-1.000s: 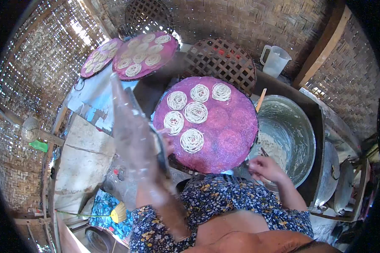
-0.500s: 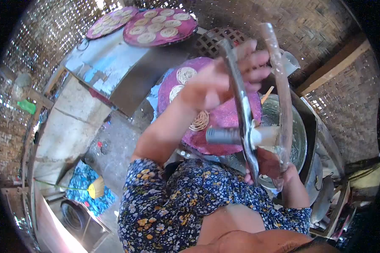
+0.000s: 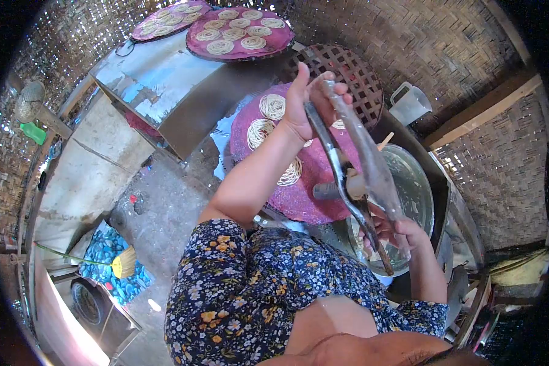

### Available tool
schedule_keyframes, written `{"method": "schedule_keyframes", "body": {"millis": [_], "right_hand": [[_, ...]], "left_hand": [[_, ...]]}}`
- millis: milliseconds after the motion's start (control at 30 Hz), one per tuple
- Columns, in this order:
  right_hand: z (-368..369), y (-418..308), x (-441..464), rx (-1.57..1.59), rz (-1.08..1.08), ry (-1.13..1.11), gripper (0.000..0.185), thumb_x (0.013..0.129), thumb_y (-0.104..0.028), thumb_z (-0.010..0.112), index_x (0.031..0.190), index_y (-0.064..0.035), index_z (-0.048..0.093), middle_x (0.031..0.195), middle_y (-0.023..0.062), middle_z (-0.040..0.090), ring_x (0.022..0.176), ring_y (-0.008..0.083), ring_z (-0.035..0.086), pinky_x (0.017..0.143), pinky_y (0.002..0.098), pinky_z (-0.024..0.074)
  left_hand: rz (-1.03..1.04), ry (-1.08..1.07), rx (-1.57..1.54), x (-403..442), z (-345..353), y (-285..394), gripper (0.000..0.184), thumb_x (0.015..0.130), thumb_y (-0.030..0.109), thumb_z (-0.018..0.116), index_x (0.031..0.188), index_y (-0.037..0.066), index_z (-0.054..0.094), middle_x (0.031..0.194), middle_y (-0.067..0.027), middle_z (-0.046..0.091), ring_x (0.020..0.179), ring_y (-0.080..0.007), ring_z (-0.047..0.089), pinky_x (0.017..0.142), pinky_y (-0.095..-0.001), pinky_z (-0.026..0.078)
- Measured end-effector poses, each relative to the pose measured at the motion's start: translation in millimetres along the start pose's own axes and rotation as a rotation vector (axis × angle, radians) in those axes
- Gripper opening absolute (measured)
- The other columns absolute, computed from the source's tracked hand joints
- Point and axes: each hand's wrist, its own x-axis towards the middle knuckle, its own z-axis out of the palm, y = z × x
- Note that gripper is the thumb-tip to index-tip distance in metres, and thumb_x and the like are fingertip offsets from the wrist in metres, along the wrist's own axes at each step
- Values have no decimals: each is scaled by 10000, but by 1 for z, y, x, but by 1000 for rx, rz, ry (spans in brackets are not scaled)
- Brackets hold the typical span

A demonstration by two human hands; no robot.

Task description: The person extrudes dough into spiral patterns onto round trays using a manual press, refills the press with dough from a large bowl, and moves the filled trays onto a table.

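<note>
Woven wall (image 3: 409, 43) behind; two-handled press (image 3: 355, 183) partly hides pink tray (image 3: 314, 165), metal pot (image 3: 421, 183).

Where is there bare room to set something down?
The pale tabletop is bare before the far pink trays; the grey floor is mostly bare between the pebble-print sheet and the flowered dress. It's crowded around the hands, where the tool crosses in front of the nearer pink tray and the basin.
</note>
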Motion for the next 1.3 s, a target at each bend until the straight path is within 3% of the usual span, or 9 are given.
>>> {"method": "schedule_keyframes", "body": {"millis": [100, 233, 300, 467, 533, 767, 900, 1033, 1300], "right_hand": [[17, -11, 8, -137, 10, 42, 738, 637, -531, 643, 1097, 22, 479, 927, 143, 571, 811, 226, 557, 686, 319, 438], [29, -13, -8, -215, 22, 102, 773, 572, -517, 683, 1086, 31, 503, 839, 106, 586, 751, 198, 554, 663, 297, 434], [16, -19, -21, -346, 37, 199, 825, 516, -491, 720, 1114, 28, 489, 916, 129, 584, 805, 215, 572, 678, 306, 463], [31, -40, -21, -496, -35, 293, 679, 515, -436, 723, 993, 15, 550, 844, 61, 588, 767, 147, 545, 693, 269, 433], [30, -34, -19, -509, -47, 243, 664, 524, -430, 722, 989, 10, 547, 831, 54, 588, 764, 148, 541, 696, 275, 434], [29, -22, -48, -559, -47, 228, 721, 521, -421, 748, 1049, 24, 538, 852, 66, 601, 770, 138, 545, 721, 277, 433], [34, -42, -52, -734, -171, 343, 694, 513, -371, 780, 1017, 44, 546, 776, 55, 598, 731, 124, 546, 690, 265, 440], [49, -50, -36, -690, -161, 347, 686, 523, -350, 788, 1029, 46, 547, 835, 85, 601, 770, 141, 560, 731, 288, 448], [38, -30, -37, -724, -254, 199, 670, 515, -315, 789, 1032, 45, 562, 883, 111, 622, 815, 155, 579, 757, 287, 441]], "left_hand": [[30, -30, -22, -11, -10, 5, 499, 777, 629, 441, 832, 150, 570, 792, -80, 570, 811, -297, 559, 744, -455, 456], [84, 10, 28, -28, 7, -5, 438, 785, 610, 458, 803, 181, 545, 730, -43, 544, 725, -253, 548, 748, -453, 446], [115, 25, 74, -28, 20, -10, 421, 790, 611, 451, 763, 200, 536, 690, -14, 536, 676, -208, 539, 757, -445, 441], [174, -214, 130, -12, 53, 10, 417, 821, 597, 407, 751, 218, 565, 677, 3, 579, 648, -183, 558, 764, -407, 421], [126, -313, 79, -12, 54, 18, 499, 797, 653, 372, 792, 204, 591, 719, -44, 569, 715, -252, 528, 674, -416, 422], [119, -274, 52, -32, 63, -9, 531, 823, 638, 322, 774, 186, 597, 700, -67, 596, 693, -261, 549, 745, -376, 393], [157, -514, 66, -15, 62, -7, 535, 854, 606, 271, 835, 187, 603, 757, -70, 606, 740, -274, 569, 804, -401, 377], [141, -639, 124, -11, 78, 18, 593, 847, 629, 222, 914, 171, 593, 812, -79, 605, 797, -285, 575, 899, -454, 363], [160, -327, 221, -39, 85, 3, 586, 846, 634, 224, 773, 181, 588, 707, -65, 595, 682, -269, 579, 790, -393, 407]]}}
